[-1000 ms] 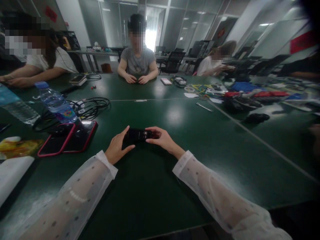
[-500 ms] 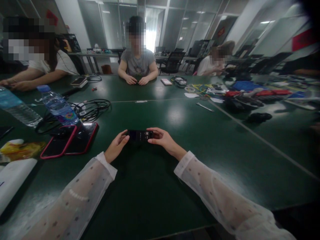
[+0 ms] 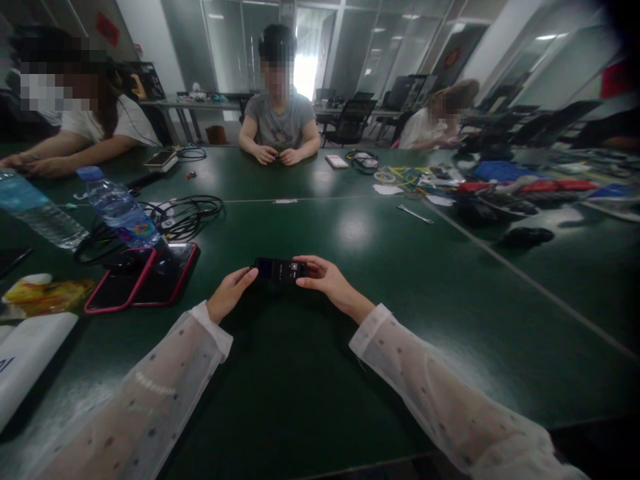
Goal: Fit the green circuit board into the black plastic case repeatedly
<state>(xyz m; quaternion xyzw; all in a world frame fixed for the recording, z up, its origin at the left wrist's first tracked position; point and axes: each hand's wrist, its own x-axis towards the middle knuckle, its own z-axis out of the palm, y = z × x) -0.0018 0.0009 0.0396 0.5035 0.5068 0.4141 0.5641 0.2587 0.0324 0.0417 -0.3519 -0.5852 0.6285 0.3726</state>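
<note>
The left forearm (image 3: pixel 143 393) and right forearm (image 3: pixel 430 380) reach forward from the lower corners, converging toward the hands. The left hand (image 3: pixel 227 293) is curled in a grip, its thumb (image 3: pixel 247 280) pointing forward and inward. The right hand (image 3: pixel 333 283), well apart, faces it in a pinch, its thumb (image 3: pixel 309 283) nearer the body than its index finger (image 3: pixel 306 259).

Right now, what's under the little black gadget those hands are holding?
Green table shows around the black gadget, held at its ends by the left hand and right hand. The spot directly beneath it is covered, so I can't tell what's there.
</note>
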